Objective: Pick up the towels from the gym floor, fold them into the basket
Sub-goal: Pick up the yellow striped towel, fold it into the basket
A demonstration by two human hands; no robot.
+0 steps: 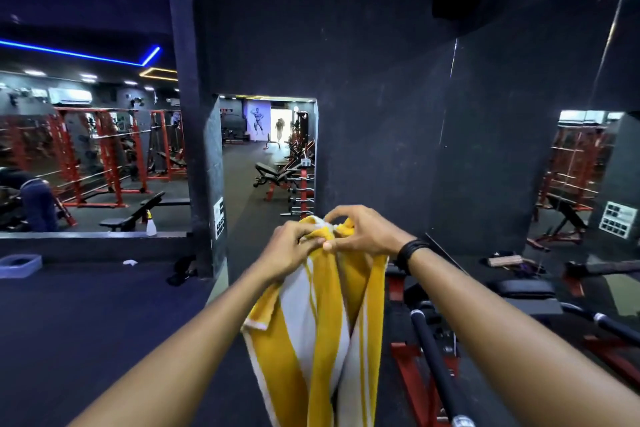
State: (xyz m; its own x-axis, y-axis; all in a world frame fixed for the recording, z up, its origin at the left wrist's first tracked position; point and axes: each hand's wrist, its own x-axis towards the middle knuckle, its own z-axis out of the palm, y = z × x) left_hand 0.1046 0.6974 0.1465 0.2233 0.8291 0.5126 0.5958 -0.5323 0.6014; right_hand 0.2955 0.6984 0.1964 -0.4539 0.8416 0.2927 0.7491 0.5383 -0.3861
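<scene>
While my left hand and right hand pinch the yellow-and-white towel together at its top edge, it hangs lengthwise in front of me. Risk: bunched corners may slip, spoiling the fold. Basket not identified with certainty.

No text can be read: the white sheets on the pillar and the panel at right are too blurred

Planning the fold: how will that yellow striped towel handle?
Probably floppy: the towel hangs in loose folds from both hands, left hand and right hand. Likely light, since pinching fingers alone hold it up.
</scene>
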